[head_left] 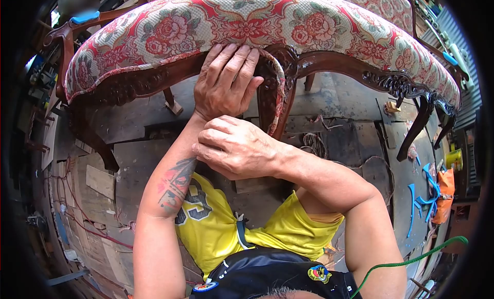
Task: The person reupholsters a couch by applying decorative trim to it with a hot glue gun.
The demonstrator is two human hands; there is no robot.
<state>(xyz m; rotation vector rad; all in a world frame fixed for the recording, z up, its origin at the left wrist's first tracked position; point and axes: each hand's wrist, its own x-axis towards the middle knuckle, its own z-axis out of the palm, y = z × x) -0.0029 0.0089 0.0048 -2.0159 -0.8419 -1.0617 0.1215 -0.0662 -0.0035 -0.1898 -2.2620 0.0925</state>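
Note:
A long seat covered in red-and-cream floral fabric (242,26) arches across the top of the head view, above a carved dark wooden frame (149,79). My left hand (226,80) lies with its fingers stretched over the fabric's lower edge. Beside it, a loose length of fabric-covered piping (280,88) hangs down in front of a carved middle leg (267,96). My right hand (234,147) is closed, its fingers curled against my left forearm just below the wrist. Whatever those fingers may hold is hidden.
Wooden boards (100,180) cover the floor. Blue strips (411,209), an orange bag (443,196) and a yellow container (454,159) lie at the right. A green cord (411,263) crosses the lower right. A carved leg (414,129) stands at the right.

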